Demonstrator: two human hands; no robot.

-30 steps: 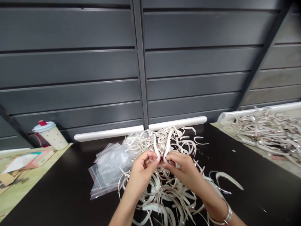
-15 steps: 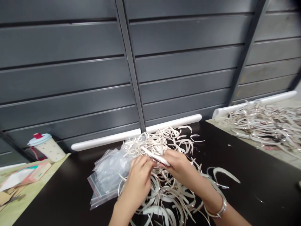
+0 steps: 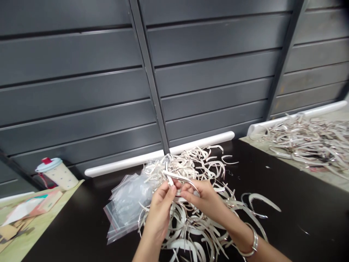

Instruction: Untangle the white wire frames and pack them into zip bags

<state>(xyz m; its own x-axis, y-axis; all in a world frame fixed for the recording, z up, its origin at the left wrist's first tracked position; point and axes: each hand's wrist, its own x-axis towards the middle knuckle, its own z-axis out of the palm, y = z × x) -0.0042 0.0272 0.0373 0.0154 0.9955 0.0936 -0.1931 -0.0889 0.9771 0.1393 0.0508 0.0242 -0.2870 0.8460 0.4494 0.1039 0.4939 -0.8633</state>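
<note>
My left hand (image 3: 163, 200) pinches a curved, thin white strip (image 3: 169, 179) between thumb and fingers. My right hand (image 3: 199, 194) grips another curved strip, white with a shiny metallic edge (image 3: 181, 177), whose far end crosses over the first one. Both hands are close together above a loose pile of similar curved white strips (image 3: 204, 233). More strips lie tangled just beyond my fingers. Clear zip bags (image 3: 128, 203) are stacked left of my left hand. A silver bangle (image 3: 255, 238) circles my right wrist.
The black table (image 3: 294, 203) carries the pile; a few single strips (image 3: 264, 200) lie to the right. A second heap (image 3: 313, 142) sits at the far right. A lidded cup (image 3: 61, 174) and papers (image 3: 27, 209) are on the left. White tubing (image 3: 201, 142) runs along the grey panel wall (image 3: 81, 80).
My hands have turned and spread slightly, so two crossing strips now show between them where a single bundled shape was seen before. The view has shifted a little.
</note>
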